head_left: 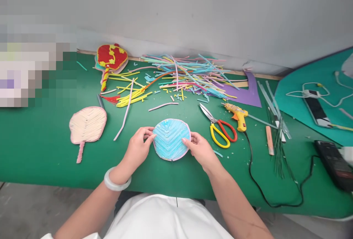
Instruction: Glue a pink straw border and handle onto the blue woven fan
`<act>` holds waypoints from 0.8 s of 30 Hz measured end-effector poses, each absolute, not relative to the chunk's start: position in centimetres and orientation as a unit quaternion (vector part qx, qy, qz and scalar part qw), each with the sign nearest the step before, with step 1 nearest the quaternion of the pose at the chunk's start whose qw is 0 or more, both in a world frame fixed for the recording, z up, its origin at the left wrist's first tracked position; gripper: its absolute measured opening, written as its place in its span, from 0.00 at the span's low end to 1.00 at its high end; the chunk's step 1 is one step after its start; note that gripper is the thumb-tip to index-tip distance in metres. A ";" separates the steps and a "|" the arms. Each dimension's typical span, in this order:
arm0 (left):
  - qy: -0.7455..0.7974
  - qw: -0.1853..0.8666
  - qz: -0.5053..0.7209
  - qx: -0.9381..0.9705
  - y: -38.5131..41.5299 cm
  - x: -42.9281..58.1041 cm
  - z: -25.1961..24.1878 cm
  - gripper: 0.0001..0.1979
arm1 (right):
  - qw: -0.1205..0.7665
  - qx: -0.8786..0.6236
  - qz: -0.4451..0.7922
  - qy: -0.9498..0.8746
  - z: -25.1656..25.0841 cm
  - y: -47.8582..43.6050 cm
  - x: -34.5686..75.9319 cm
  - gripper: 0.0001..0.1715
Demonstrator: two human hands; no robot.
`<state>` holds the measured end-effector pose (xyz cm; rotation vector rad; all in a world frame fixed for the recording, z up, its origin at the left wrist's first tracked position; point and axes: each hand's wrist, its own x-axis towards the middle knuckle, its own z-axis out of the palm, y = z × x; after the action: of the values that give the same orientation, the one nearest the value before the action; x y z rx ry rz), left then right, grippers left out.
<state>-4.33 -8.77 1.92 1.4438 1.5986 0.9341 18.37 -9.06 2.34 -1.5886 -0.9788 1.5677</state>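
Observation:
Between my two hands is a round blue fan panel (171,141), faced with pipe cleaners in a V pattern and edged in pink. My left hand (140,145) pinches its left edge between thumb and fingers. On the opposite edge, my right hand (200,150) grips with the thumb on the front face and the fingers behind. Scissors (217,127) with one yellow and one red handle lie partly open just beyond my right hand. Left of my left hand rests a finished-looking pale pink fan (88,125) with a twisted handle.
A heap of coloured pipe cleaners (190,73) lies along the wall, near a red and yellow fan (112,57). To the right are a yellow glue gun (239,117) with its cord, glue sticks (275,103), green wires (280,154), purple sheet (252,93) and a black device (333,163).

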 end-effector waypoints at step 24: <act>0.255 0.728 0.510 0.379 -13.3 3.4 9.9 0.26 | 0.388 -0.505 -0.200 -0.745 8.3 -16.1 15.5 0.24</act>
<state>3.36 -13.31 9.88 0.8361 0.5625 1.1245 15.49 -16.14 8.31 -1.2833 -1.8943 -0.5075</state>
